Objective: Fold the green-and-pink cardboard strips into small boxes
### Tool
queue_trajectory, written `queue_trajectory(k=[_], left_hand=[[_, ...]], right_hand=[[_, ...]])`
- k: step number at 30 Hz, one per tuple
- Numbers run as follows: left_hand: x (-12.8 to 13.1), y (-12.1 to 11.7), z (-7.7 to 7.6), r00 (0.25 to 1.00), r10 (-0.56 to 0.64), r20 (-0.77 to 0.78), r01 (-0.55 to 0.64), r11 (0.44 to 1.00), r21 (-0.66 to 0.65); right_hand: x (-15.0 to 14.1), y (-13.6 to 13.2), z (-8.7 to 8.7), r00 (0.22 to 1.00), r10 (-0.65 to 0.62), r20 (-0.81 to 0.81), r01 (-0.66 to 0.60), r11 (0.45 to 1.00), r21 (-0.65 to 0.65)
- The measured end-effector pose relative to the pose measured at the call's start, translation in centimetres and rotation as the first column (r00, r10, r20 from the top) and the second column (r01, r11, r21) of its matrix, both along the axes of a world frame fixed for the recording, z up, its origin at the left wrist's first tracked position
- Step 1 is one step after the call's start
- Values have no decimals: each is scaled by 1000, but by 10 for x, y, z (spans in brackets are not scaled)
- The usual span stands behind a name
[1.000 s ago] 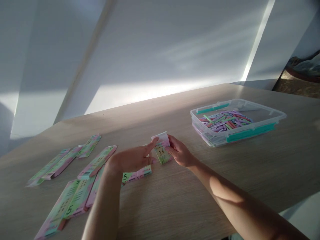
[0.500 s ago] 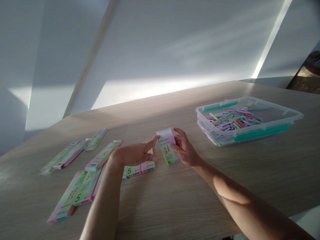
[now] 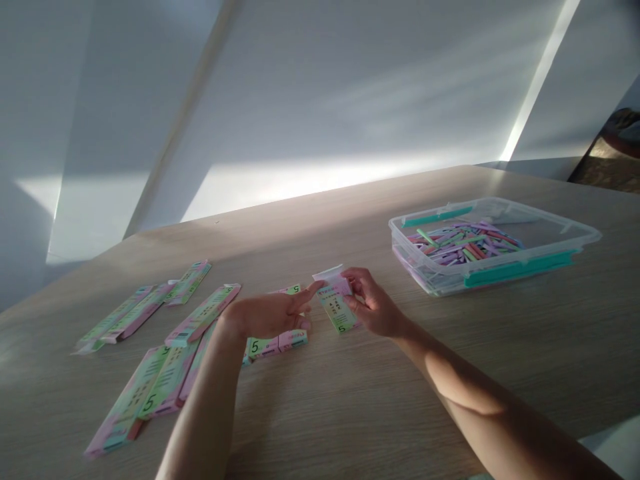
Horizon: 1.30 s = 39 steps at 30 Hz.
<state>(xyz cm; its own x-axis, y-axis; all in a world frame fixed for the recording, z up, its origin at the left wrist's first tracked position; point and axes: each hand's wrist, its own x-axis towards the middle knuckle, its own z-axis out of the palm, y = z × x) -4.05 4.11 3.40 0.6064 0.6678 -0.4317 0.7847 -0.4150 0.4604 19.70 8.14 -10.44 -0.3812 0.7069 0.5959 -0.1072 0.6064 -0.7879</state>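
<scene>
Card box (image 3: 334,308): pinch the side lightly, I'd say, so thin walls don't bow under a finger at the white flap (image 3: 329,273); sits between both hands, amid the table (image 3: 360,400).
Right hand (image 3: 374,307): grips its right side, thumb in front.
Left hand (image 3: 265,316): index extended to its upper left, gripping nothing visible.
Plastic bin (image 3: 520,269): beyond right hand, towards table's far edge.

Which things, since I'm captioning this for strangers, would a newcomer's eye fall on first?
Probably the clear tub on the right, with its teal clips and jumbled colored sticks. Next, at center, the right hand holds a small printed packet, the left hand at its upper edge. Pink-and-green cartons lie scattered to the left.
</scene>
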Motion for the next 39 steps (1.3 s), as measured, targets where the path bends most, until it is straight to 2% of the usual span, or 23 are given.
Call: queue_trajectory(k=[3,5,10,18,21,26,30,34,39], left_hand=[[1,-1,0,1000,-18,-2,18,1000,-14],[3,-1,1,1000,-17,2,17,1000,-10],[3,-2,2,998,-19,55,20,1000,-19],[-1,-2,0,1000,6,1,-7,998,65],[4,-2,-4,1000,11,-22,-10,998,65],[14,-6,-1,993,31,-110,-25,998,60],[22,-11,8,987,55,-148,-52,998,25],[27,-13,12,984,68,-163,-67,998,12],[28,-14,10,987,58,-152,-55,998,25]], right_hand=[[5,0,6,994,-107,32,104,990,90],[7,0,10,991,-131,38,126,986,112],[8,0,11,990,-142,21,140,987,76],[7,-1,15,979,-204,-5,203,973,105],[5,-2,17,974,-225,-3,225,972,75],[0,0,11,983,-155,-97,158,987,18],[2,0,13,988,-151,-15,151,976,159],[5,-4,23,970,-234,62,195,908,371],[4,-10,30,972,-217,96,158,894,420]])
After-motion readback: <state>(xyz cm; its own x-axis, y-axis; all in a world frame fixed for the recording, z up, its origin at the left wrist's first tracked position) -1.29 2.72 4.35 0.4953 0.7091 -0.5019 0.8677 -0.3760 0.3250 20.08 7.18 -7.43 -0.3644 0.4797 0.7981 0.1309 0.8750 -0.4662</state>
